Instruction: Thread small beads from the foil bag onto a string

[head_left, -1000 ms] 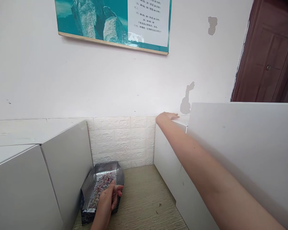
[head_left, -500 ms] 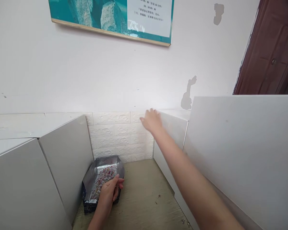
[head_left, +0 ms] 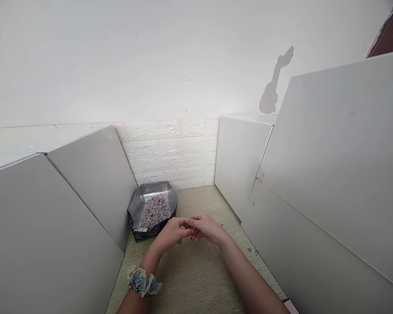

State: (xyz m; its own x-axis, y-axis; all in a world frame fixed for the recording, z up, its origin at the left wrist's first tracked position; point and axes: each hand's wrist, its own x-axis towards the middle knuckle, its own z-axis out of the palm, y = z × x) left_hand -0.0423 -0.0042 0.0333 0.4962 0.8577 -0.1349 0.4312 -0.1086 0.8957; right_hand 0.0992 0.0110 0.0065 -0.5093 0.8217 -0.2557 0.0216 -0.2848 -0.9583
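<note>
White boards (head_left: 22, 235) stand left on the tabletop (head_left: 196, 279), an open bag (head_left: 147, 235) of beads (head_left: 155, 209) beside them. Just right of it, the left hand (head_left: 170, 233) meets the right hand (head_left: 209, 227), fingertips close together, whether pinching anything I cannot tell; farther right rise grey panels (head_left: 330, 174).

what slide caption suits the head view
Left hand and right hand close together near an open container of colourful beads.

This looks like a simple indoor work booth, though whether in a workshop or an office cannot be told. White panels (head_left: 334, 144) stand on both sides of a wood-grain table (head_left: 196, 279), with brick-patterned cladding (head_left: 165, 152) behind it and a painted wall (head_left: 150, 56) showing a grey patch (head_left: 268, 99) above.
</note>
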